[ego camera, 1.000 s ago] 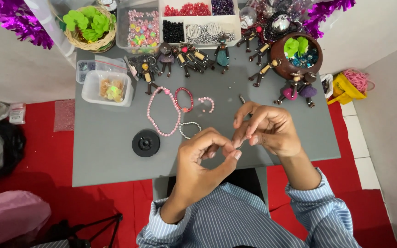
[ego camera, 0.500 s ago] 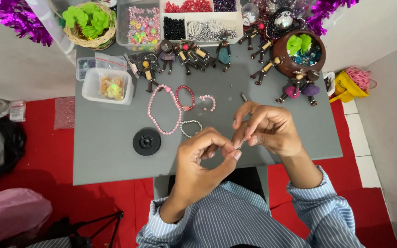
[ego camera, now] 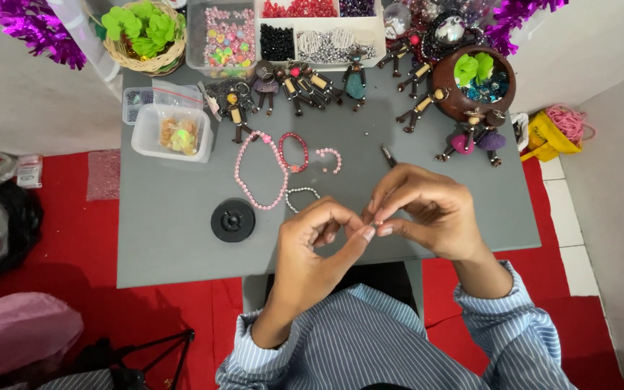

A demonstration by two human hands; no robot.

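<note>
My left hand and my right hand meet over the near edge of the grey table. Their fingertips pinch together on something very small, likely a bead or a thin thread, too small to tell. Just beyond my hands lie a long pink bead strand, a red bead bracelet, a short pink bead piece and a small white bead loop. A black round spool sits left of my left hand. A dark tool tip shows behind my right hand.
Clear boxes of beads, a divided bead tray, a plastic tub, a basket with green pieces, a brown bowl and several small bead dolls line the far side. Red mat and bags lie left.
Hardly anything differs. Both hands stay pinched together at the same spot, with only slight finger shifts.
</note>
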